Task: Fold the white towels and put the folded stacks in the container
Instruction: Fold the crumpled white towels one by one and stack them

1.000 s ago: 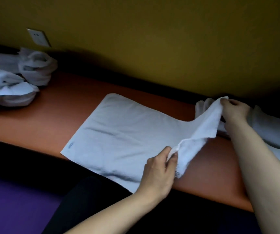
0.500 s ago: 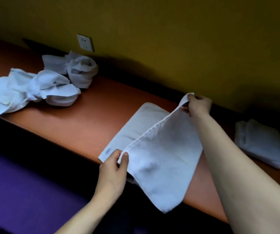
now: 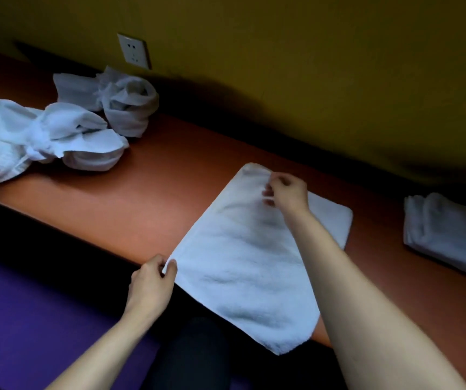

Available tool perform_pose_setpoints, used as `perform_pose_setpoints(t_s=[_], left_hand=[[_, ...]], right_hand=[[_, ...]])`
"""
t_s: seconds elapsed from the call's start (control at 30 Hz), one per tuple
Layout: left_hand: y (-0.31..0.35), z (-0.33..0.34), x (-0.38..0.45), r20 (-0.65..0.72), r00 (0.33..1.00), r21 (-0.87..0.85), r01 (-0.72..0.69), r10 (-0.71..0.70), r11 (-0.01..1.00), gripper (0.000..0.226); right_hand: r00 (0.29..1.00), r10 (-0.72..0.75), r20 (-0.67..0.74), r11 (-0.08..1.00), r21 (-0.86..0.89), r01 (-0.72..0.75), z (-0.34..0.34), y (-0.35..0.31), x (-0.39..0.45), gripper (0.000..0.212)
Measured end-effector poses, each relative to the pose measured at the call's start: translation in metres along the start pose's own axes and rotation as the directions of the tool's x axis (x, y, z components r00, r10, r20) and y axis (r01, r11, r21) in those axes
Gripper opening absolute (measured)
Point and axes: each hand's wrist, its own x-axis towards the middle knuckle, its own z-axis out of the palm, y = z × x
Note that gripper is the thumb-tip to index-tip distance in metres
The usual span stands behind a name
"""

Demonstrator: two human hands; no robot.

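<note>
White terry towel (image 3: 243, 266), nubbly pile, folded double into a rough rectangle, lies diagonal on smooth orange-brown desk (image 3: 147, 198); near corner overhangs front edge. Left hand (image 3: 153, 285) pinches near-left corner w/ thumb + fingers at desk edge. Right hand (image 3: 286, 191) pinches far corner, fingers curled. Crumpled towels (image 3: 51, 136) heaped far left, well apart; folded stack (image 3: 448, 235) to the right. Bare desk btwn towel & heap. Wall socket (image 3: 133, 50) above heap.

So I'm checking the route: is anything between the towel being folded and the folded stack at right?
Nothing visible: bare table separates the towel, pinched by both hands, from the folded stack.
</note>
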Motion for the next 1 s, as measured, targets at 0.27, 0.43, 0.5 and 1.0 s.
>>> perform_pose_setpoints(t_s=[0.27, 0.43, 0.5, 1.0], left_hand=[[0.002, 0.011, 0.001, -0.075, 0.991, 0.081, -0.101, 0.107, 0.992, 0.039], [0.003, 0.005, 0.011, 0.032, 0.998, 0.147, -0.051, 0.047, 0.988, 0.036], [0.007, 0.002, 0.013, 0.074, 0.996, 0.176, -0.054, 0.042, 0.983, 0.034], [0.031, -0.017, -0.063, 0.262, 0.964, -0.587, 0.191, -0.038, 0.787, 0.021]], right_hand=[[0.94, -0.075, -0.334, 0.943, -0.33, -0.042, -0.093, 0.126, -0.153, 0.002], [0.818, 0.318, -0.48, 0.884, -0.162, -0.439, -0.107, 0.188, -0.22, 0.03], [0.82, 0.469, -0.329, 0.853, -0.071, -0.517, -0.095, 0.201, -0.226, 0.042], [0.868, 0.221, -0.444, 0.954, 0.282, -0.099, -0.138, 0.143, -0.254, 0.02]])
